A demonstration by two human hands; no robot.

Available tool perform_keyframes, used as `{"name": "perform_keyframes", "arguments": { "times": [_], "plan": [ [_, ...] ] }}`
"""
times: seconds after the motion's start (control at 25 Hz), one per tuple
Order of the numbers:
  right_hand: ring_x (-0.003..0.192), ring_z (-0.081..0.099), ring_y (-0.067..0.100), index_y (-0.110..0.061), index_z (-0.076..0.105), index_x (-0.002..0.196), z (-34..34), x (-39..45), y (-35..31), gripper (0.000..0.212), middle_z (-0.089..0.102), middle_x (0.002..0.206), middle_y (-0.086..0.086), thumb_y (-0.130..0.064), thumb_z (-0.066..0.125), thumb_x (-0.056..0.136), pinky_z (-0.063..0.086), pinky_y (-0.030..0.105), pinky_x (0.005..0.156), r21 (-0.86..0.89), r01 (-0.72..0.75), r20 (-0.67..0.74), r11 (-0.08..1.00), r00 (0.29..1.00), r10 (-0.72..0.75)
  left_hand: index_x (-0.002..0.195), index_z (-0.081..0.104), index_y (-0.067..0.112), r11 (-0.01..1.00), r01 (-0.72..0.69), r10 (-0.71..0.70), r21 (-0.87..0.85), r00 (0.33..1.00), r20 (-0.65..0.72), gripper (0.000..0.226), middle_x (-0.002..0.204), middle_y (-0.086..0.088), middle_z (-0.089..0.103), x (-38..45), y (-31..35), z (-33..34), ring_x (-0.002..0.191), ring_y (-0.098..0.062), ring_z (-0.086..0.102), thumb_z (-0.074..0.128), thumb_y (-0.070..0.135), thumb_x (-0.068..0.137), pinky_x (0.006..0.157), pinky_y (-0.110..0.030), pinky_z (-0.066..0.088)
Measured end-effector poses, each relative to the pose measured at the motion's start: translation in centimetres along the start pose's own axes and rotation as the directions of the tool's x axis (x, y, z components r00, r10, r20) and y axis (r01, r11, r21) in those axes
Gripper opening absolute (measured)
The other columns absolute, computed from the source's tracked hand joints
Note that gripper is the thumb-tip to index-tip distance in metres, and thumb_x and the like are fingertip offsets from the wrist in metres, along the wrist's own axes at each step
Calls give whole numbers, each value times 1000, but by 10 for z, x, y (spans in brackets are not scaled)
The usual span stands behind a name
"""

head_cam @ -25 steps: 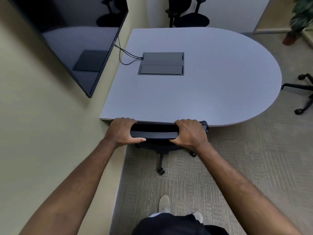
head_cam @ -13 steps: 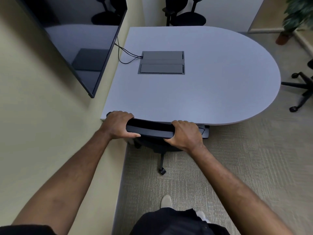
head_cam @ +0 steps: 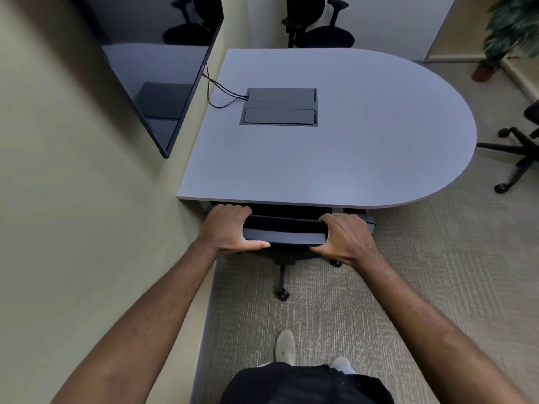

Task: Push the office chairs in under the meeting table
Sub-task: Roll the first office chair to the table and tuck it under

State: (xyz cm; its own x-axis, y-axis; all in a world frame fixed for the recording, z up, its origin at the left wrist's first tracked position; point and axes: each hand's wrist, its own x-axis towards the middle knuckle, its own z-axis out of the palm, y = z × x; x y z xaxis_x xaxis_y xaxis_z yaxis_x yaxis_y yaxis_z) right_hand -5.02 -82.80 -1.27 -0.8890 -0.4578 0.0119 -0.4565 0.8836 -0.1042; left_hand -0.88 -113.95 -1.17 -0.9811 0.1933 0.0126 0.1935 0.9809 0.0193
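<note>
A grey meeting table (head_cam: 379, 147) with a rounded right end stands against the left wall. A black office chair (head_cam: 287, 233) sits at its near edge, seat hidden under the tabletop, one castor leg showing on the carpet. My left hand (head_cam: 230, 228) grips the left end of the chair's backrest top. My right hand (head_cam: 347, 237) grips the right end. A second black chair (head_cam: 318, 27) stands at the table's far side. Part of a third chair's base (head_cam: 516, 153) shows at the right.
A large dark screen (head_cam: 157, 62) hangs on the left wall, close to my left arm. A grey cable box (head_cam: 280, 106) with black cords is set into the tabletop. A potted plant (head_cam: 507, 30) stands at the back right. My feet are on carpet.
My view has pulled back slightly from the table, and the chair's backrest top now shows a little nearer me than the table edge. Both hands keep their grip on it.
</note>
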Motion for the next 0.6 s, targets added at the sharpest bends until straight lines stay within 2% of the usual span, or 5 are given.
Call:
{"name": "perform_keyframes", "arguments": {
  "times": [0.24,0.36,0.52,0.6],
  "plan": [
    [95,72,19,-25,71,120,2,-27,8,88,76,103,-7,-90,44,68,55,38,84,-26,-4,1,1000,1000,4,115,67,21,999,-24,23,32,999,23,98,100,5,70,-9,15,3,93,-23,66,45,103,66,87,-40,48],
    [95,71,18,-26,71,120,-3,-22,16,87,76,103,-7,-90,44,68,55,39,84,-34,-3,6,999,1000,3,113,67,21,998,-21,19,57,999,44,103,99,5,71,-1,21,1,93,-23,66,37,106,64,88,-41,49],
    [96,71,16,-29,69,124,-6,-2,29,83,75,107,-10,-89,49,70,56,38,85,-24,28,1,999,1000,-28,107,68,22,998,1,-2,69,1000,26,110,92,7,70,14,24,-4,86,-20,65,21,111,62,83,-40,50],
    [97,71,17,-30,69,125,-5,9,32,80,76,109,-10,-89,54,72,56,38,85,-15,43,-22,999,999,-43,105,69,23,999,13,-13,48,1000,3,108,93,8,71,19,21,-4,87,-20,67,23,110,63,82,-39,51]
  ]
}}
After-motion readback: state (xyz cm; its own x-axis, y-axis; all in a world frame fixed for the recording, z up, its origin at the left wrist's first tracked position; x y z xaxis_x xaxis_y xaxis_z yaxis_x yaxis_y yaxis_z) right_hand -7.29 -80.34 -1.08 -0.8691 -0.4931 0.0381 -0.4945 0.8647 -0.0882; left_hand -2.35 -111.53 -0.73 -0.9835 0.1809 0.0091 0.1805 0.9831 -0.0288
